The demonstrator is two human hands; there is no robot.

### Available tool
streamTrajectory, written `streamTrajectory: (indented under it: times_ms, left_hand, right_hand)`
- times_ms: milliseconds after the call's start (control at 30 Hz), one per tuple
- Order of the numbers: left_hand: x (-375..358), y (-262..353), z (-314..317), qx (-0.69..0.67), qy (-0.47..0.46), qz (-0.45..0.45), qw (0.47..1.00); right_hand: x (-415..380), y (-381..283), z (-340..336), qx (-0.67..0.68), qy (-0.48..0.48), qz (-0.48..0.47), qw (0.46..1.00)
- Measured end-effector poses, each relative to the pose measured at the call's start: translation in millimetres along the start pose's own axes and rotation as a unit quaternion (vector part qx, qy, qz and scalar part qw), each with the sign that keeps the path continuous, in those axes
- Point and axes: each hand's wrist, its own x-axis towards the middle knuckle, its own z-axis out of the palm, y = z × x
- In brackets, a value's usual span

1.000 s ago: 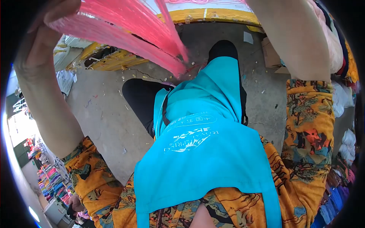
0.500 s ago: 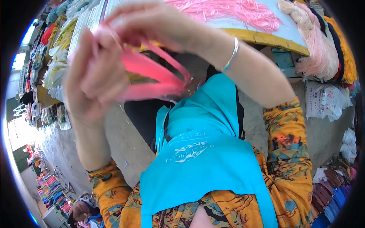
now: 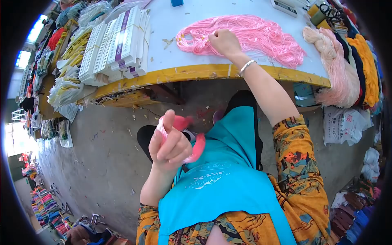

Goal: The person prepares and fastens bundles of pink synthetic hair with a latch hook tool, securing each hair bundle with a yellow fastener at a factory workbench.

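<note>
My left hand [image 3: 170, 143] is raised in front of the apron, fingers curled and the index finger pointing up. Looped round it is a hank of pink thread [image 3: 199, 148], whose deeper pink end hangs beside the palm, slightly blurred. Over the table my right hand [image 3: 225, 42] is closed at the near side of a large spread of light pink thread [image 3: 265, 36]. Its fingertips pinch at the strands; how many they grip is hidden. Small yellow ties [image 3: 179, 38] show at the left end of that spread.
The white table [image 3: 163, 16] has a yellow front edge [image 3: 188, 73]. Bundled white punched cards [image 3: 122, 41] stand on its left. Pale pink and cream skeins [image 3: 339, 65] hang over the right edge, near orange ones [image 3: 363, 69]. A white printed sack [image 3: 347, 124] sits below.
Both hands were together at upper left with the pink thread stretched between them. My left hand has lowered toward the apron with the hank; my right hand has moved to the thread on the table.
</note>
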Motion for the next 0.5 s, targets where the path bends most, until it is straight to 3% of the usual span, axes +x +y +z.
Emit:
streamTrajectory:
  times_ms: [33, 133, 233, 300, 367, 400, 467, 500]
  left_hand:
    - [0, 1, 0, -0.006, -0.017, 0.003, 1.000]
    - [-1, 6, 5, 0.007, -0.104, -0.003, 0.995]
    - [1, 24, 10, 0.017, -0.166, -0.011, 0.986]
    - [-4, 39, 19, 0.018, -0.146, 0.011, 0.989]
    - [-12, 49, 35, 0.020, -0.125, 0.022, 0.992]
    - [-14, 54, 43, 0.007, -0.118, 0.055, 0.991]
    - [-28, 57, 57, 0.004, -0.091, 0.112, 0.989]
    - [-35, 70, 63, 0.035, -0.089, 0.129, 0.987]
  right_hand:
    - [7, -4, 4, 0.001, 0.001, -0.003, 1.000]
    - [9, -20, 1, -0.049, -0.064, 0.116, 0.990]
    - [22, -9, 11, -0.029, -0.080, 0.109, 0.990]
    - [30, 1, 10, 0.003, -0.086, 0.102, 0.991]
    - [31, 13, 2, 0.176, 0.079, 0.064, 0.979]
    - [27, 9, -14, 0.273, 0.093, 0.072, 0.955]
    - [21, 10, -50, 0.543, 0.158, 0.002, 0.825]
    - [26, 14, -77, 0.629, 0.117, -0.024, 0.768]
